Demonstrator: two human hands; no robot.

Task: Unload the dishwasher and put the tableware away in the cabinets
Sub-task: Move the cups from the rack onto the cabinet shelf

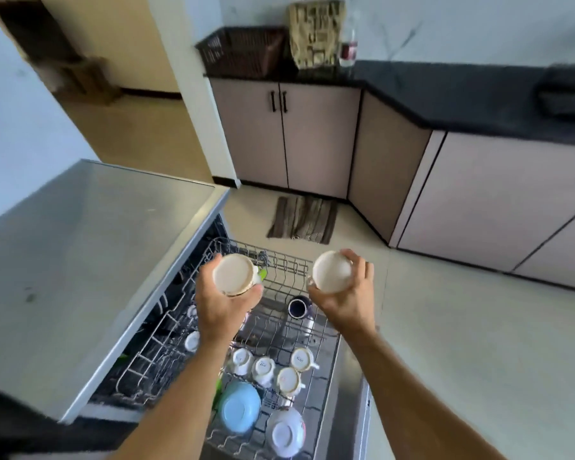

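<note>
My left hand (223,300) grips a cream cup (234,273) held bottom up above the pulled-out dishwasher rack (279,263). My right hand (349,293) grips a second cream cup (331,271), also bottom up, over the rack's far right side. Below them the rack holds several white cups (263,370) upside down, a dark blue cup (297,307), a light blue bowl (239,406) and a white bowl (286,433).
The steel dishwasher top (90,247) lies to the left. Beige base cabinets (286,137) under a black counter (445,91) run across the back and right. A brown basket (243,51) and a bottle (347,44) stand on the counter. A striped mat (302,219) lies on the floor.
</note>
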